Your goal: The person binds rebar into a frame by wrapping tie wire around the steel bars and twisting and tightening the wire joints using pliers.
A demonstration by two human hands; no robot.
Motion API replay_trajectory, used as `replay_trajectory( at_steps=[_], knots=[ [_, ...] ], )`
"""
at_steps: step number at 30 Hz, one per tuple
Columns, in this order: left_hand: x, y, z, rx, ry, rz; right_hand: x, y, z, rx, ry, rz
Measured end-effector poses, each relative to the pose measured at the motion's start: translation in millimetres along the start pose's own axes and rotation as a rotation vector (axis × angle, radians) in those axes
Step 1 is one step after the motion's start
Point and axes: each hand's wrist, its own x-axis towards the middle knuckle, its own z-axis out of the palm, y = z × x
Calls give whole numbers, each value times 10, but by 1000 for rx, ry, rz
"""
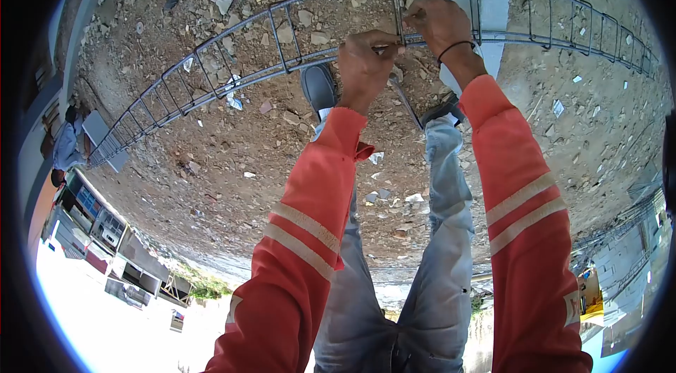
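The steel bar cage [310, 59] lies crosswise at the hands, running off to both sides. The left hand [366, 67] is curled at the near bars, the right hand [442, 27] bent-fingered beside a crosspiece slightly farther out; whether either pinches anything cannot be made out. A pale slab [496, 14] passes under the cage, right of the right hand. Stony ground [232, 155] spreads below both hands.
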Motion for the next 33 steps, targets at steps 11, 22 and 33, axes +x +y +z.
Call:
replay_trajectory(
  at_steps=[11, 22, 33],
  knots=[
    [15, -9, -12, 4, 3, 64, -1335, -436, 357, 400, 690, 257],
    [42, 7, -22, 0, -86, -53, -1594, -609, 438, 893, 217, 476],
    [54, 4, -50, 3, -81, -90, -810, 22, 828, 2442, -241, 367]
  ],
)
